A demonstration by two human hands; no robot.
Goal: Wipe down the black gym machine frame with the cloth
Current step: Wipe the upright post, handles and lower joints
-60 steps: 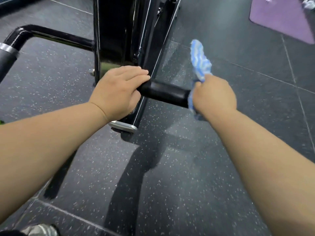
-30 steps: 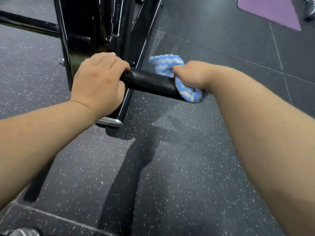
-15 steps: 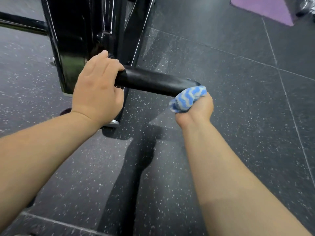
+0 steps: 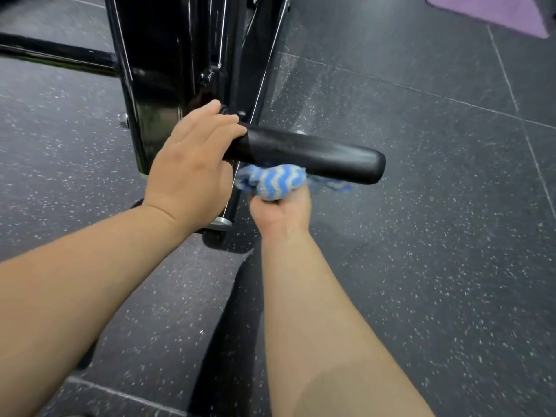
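The black gym machine frame point(image 4: 168, 61) rises at the top centre, glossy, with a padded black handle point(image 4: 313, 152) sticking out to the right. My left hand point(image 4: 192, 173) grips the inner end of that handle, fingers curled over its top. My right hand point(image 4: 282, 212) holds a bunched blue-and-white striped cloth point(image 4: 273, 179) from below and presses it against the underside of the handle, close to my left hand. The handle's rounded free end is bare.
A second black bar point(image 4: 57, 55) runs out to the left of the frame. A metal foot point(image 4: 221, 222) of the machine sits on the dark speckled rubber floor point(image 4: 421, 236). A purple mat point(image 4: 487, 10) lies at the top right.
My right hand has slid the cloth from the handle's free end inward along its underside towards my left hand. Earlier the cloth was over the top of the handle. My left hand kept its grip.
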